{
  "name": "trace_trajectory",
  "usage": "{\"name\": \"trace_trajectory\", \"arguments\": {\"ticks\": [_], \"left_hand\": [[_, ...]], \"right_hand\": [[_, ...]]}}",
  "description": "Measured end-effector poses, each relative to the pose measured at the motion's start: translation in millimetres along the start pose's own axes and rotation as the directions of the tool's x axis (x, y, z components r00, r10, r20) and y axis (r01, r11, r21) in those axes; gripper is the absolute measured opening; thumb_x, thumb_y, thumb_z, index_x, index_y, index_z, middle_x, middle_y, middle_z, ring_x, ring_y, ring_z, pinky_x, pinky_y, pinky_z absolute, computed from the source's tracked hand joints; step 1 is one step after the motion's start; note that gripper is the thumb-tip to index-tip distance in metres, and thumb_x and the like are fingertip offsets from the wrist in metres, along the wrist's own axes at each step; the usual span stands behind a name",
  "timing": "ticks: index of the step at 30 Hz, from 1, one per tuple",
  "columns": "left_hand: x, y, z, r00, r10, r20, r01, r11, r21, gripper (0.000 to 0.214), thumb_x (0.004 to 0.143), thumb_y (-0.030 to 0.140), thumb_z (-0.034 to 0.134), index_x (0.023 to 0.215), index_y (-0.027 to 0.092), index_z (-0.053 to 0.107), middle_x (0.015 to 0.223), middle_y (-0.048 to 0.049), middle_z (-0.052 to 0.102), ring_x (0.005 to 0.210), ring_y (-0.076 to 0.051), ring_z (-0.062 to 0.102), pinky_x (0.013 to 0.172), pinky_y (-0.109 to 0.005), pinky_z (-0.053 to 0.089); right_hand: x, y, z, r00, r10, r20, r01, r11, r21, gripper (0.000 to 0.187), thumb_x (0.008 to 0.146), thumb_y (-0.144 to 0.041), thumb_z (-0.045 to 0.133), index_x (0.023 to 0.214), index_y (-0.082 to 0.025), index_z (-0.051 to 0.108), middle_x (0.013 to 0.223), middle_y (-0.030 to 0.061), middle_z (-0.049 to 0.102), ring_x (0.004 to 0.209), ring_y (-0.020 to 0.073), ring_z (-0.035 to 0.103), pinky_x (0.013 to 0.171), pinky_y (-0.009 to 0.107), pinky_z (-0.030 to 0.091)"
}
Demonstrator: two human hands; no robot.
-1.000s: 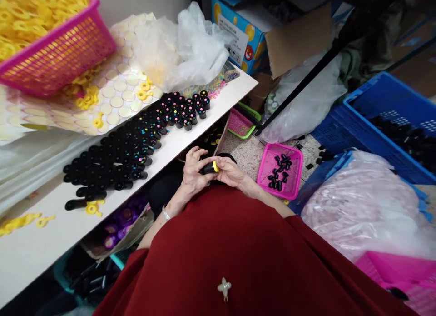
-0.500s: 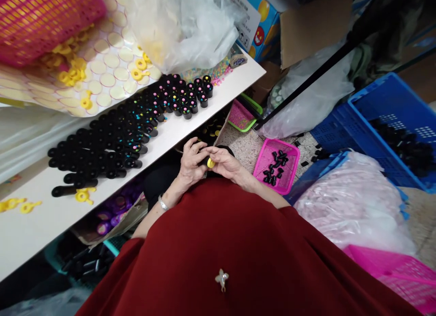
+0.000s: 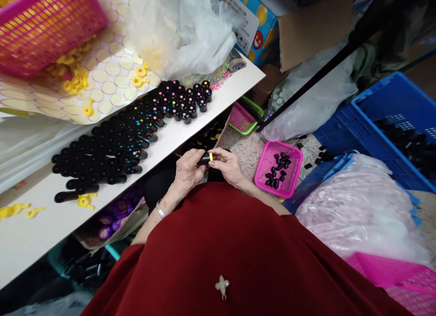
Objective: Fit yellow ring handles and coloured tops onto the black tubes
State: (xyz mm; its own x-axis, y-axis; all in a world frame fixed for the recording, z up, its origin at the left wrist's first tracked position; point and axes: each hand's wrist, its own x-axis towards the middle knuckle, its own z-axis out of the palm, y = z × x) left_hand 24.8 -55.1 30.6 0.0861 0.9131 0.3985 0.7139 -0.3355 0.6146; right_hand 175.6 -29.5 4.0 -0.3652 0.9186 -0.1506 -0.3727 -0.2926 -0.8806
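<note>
Both hands meet just below the white shelf's (image 3: 190, 127) front edge, over my lap. My left hand (image 3: 188, 170) is closed round a small black tube (image 3: 205, 158). My right hand (image 3: 229, 165) pinches the tube's end, where a yellow ring (image 3: 211, 157) sits on it. On the shelf stand rows of several black tubes (image 3: 136, 129) with coloured tops. Loose yellow rings (image 3: 85, 201) lie near the shelf's left front.
A pink basket (image 3: 47, 29) of yellow rings and a clear bag (image 3: 190, 29) sit at the back of the shelf. On the floor to the right are a small pink tray (image 3: 295, 168) of black parts, a blue crate (image 3: 388, 125) and a filled plastic bag (image 3: 357, 207).
My hands have turned the tube: the yellow ring, seen face-on half a second ago, now shows edge-on round the tube's end. The view has shifted slightly.
</note>
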Motion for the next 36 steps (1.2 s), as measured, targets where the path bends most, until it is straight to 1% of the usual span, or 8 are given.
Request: {"name": "trace_trajectory", "arguments": {"ticks": [5,12,17,22,27,30,33,36], "left_hand": [[5,-1,-6.1,0.998,-0.050,0.032,0.056,0.971,-0.232,0.022,0.075,0.032,0.069,0.091,0.017,0.067,0.080,-0.0025,0.065,0.063,-0.010,0.057,0.057,-0.022,0.047],[3,0,-3.8,0.996,0.081,-0.031,-0.082,0.995,-0.049,0.018,0.081,0.033,0.063,0.086,0.018,0.070,0.088,-0.0073,0.070,0.072,-0.015,0.061,0.066,-0.028,0.050],[3,-2,1.1,0.993,-0.103,-0.061,0.082,0.957,-0.277,0.027,0.071,0.042,0.073,0.087,0.020,0.068,0.085,-0.0039,0.068,0.080,-0.016,0.060,0.075,-0.032,0.051],[4,-1,-0.6,0.964,-0.254,0.073,0.249,0.777,-0.579,0.035,0.059,0.039,0.082,0.084,0.018,0.068,0.088,-0.0044,0.065,0.084,-0.016,0.061,0.076,-0.031,0.052],[7,1,-4.3,0.769,-0.373,0.520,0.638,0.386,-0.666,0.044,0.069,0.051,0.071,0.090,0.012,0.067,0.073,-0.0052,0.065,0.059,-0.012,0.061,0.053,-0.024,0.051],[5,2,-5.1,0.690,-0.379,0.616,0.723,0.336,-0.604,0.043,0.073,0.052,0.067,0.087,0.011,0.068,0.055,-0.0015,0.059,0.044,-0.009,0.052,0.042,-0.020,0.044],[-1,5,-6.1,0.801,-0.388,0.455,0.598,0.543,-0.589,0.039,0.075,0.047,0.067,0.094,0.014,0.068,0.057,0.0002,0.060,0.045,-0.009,0.052,0.044,-0.020,0.044],[-6,6,-5.8,0.959,-0.205,0.194,0.275,0.831,-0.483,0.033,0.077,0.043,0.066,0.096,0.016,0.069,0.076,-0.0042,0.068,0.063,-0.013,0.062,0.059,-0.024,0.053]], "right_hand": [[0,3,-4,0.999,-0.029,-0.043,0.029,1.000,-0.012,0.032,0.063,-0.033,0.077,0.092,-0.024,0.069,0.086,-0.0012,0.057,0.076,0.0100,0.056,0.068,0.024,0.050],[-3,-10,-9,1.000,-0.003,0.028,0.010,0.966,-0.260,0.034,0.078,-0.050,0.063,0.090,-0.018,0.068,0.063,-0.0023,0.054,0.054,0.0081,0.051,0.053,0.022,0.046],[-1,-21,-11,0.993,-0.094,0.069,0.113,0.924,-0.366,0.043,0.077,-0.057,0.060,0.099,-0.020,0.066,0.086,0.0026,0.056,0.065,0.0091,0.052,0.056,0.023,0.046],[-3,-25,-9,0.977,-0.152,0.152,0.201,0.894,-0.401,0.033,0.074,-0.040,0.069,0.104,-0.025,0.064,0.096,0.0034,0.052,0.074,0.0117,0.051,0.062,0.026,0.047],[-5,-32,-10,0.970,-0.137,0.203,0.217,0.863,-0.456,0.031,0.074,-0.037,0.070,0.103,-0.024,0.066,0.099,0.0058,0.054,0.083,0.0153,0.050,0.073,0.033,0.049],[-6,-34,-11,0.972,-0.144,0.187,0.217,0.859,-0.464,0.030,0.071,-0.037,0.072,0.099,-0.025,0.068,0.093,0.0048,0.056,0.080,0.0153,0.050,0.073,0.033,0.049],[-8,-31,-10,0.980,-0.159,0.119,0.194,0.885,-0.423,0.029,0.067,-0.036,0.076,0.093,-0.025,0.071,0.084,0.0025,0.056,0.074,0.0136,0.051,0.069,0.031,0.050],[-12,-26,-9,0.996,-0.066,0.056,0.079,0.962,-0.262,0.029,0.062,-0.034,0.079,0.088,-0.024,0.072,0.082,0.0001,0.056,0.064,0.0089,0.053,0.058,0.026,0.051]]}}
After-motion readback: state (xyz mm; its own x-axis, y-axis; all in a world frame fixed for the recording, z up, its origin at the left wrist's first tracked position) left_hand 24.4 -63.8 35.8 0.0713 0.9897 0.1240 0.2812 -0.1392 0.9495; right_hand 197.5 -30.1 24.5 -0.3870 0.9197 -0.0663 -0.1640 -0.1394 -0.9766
